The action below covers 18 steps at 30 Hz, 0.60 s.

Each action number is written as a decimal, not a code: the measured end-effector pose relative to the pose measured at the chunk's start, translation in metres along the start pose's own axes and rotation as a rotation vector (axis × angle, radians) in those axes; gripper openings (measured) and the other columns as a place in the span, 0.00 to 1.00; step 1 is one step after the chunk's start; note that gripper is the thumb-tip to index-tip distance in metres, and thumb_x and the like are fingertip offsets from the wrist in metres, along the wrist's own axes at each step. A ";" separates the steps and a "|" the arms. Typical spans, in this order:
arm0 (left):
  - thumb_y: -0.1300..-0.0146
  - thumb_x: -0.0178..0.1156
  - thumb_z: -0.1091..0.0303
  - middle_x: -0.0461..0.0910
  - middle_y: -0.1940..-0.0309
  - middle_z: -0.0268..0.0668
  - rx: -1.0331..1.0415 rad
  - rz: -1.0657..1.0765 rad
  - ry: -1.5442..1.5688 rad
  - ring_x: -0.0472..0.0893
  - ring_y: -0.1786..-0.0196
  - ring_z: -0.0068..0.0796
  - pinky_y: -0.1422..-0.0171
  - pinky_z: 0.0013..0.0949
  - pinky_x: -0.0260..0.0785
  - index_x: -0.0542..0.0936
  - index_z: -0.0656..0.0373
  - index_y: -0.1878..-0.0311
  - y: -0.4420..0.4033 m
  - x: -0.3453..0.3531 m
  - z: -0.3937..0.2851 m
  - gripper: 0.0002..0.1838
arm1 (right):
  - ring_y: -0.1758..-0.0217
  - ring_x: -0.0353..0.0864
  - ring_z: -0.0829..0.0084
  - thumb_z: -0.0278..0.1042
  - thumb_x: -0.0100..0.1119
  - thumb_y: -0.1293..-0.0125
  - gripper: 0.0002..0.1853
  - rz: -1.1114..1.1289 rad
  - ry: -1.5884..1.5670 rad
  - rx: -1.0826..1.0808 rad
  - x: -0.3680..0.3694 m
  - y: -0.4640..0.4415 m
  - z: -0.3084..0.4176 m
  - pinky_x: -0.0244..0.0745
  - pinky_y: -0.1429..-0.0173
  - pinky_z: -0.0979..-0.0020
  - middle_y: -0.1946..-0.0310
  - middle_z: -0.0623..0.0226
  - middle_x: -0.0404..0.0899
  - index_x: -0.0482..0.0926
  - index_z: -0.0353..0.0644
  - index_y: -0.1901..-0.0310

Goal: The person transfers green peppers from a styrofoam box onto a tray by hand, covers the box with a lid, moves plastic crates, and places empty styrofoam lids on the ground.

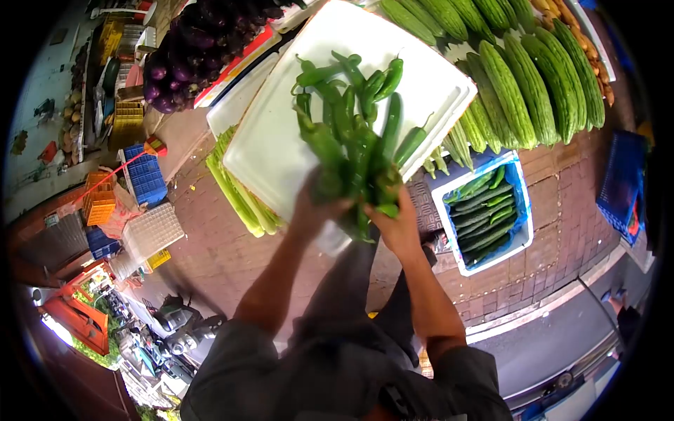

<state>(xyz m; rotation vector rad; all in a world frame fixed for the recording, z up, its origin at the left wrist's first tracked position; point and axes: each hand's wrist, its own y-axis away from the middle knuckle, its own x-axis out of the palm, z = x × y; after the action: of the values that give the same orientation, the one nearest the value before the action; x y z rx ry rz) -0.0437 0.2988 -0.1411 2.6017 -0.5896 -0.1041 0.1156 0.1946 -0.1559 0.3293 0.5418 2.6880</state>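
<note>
Long green peppers (pixel 344 116) lie heaped on a white foam tray (pixel 270 144) in front of me. At the tray's near edge my left hand (pixel 319 205) is curled round the left side of a bunch of these peppers. My right hand (pixel 394 219) grips the same bunch from the right, thumb pointing inward. Several peppers stick up between the two hands, and a few hang below them. Motion blur smears the left fingers and the peppers nearest them. One pepper (pixel 413 142) lies apart at the right of the heap.
Ridged green gourds (pixel 540 77) are stacked at the right, beside purple eggplants (pixel 193 52) at the upper left. Green stalks (pixel 235 193) stick out under the tray. A white foam box (pixel 525 242) of cucumbers stands on the brick ground. Blue crates (pixel 144 174) stand leftward.
</note>
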 end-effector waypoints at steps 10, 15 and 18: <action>0.34 0.63 0.71 0.73 0.39 0.46 -0.032 -0.316 -0.192 0.75 0.41 0.32 0.37 0.31 0.69 0.59 0.67 0.28 -0.061 -0.116 0.037 0.35 | 0.36 0.75 0.61 0.25 0.58 0.34 0.29 -0.249 0.089 -0.146 0.066 -0.070 -0.062 0.70 0.36 0.66 0.39 0.47 0.73 0.63 0.27 0.33; 0.30 0.59 0.68 0.62 0.28 0.49 0.080 -0.433 -0.404 0.64 0.28 0.39 0.25 0.37 0.56 0.57 0.67 0.26 -0.057 -0.136 0.066 0.34 | 0.45 0.79 0.68 0.25 0.60 0.34 0.22 -0.279 -0.004 -0.064 0.032 -0.026 -0.062 0.73 0.42 0.70 0.47 0.53 0.80 0.72 0.32 0.39; 0.31 0.59 0.68 0.60 0.27 0.52 0.125 -0.478 -0.532 0.61 0.26 0.43 0.24 0.40 0.56 0.58 0.67 0.27 -0.047 -0.144 0.073 0.34 | 0.44 0.79 0.71 0.23 0.54 0.29 0.20 -0.332 -0.128 0.015 -0.028 0.018 -0.094 0.73 0.38 0.71 0.45 0.58 0.78 0.70 0.32 0.37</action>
<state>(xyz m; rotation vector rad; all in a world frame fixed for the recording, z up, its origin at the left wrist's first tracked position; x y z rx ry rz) -0.1678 0.3668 -0.2314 2.7864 -0.1257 -0.9584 0.1074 0.1374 -0.2371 0.3761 0.5275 2.3270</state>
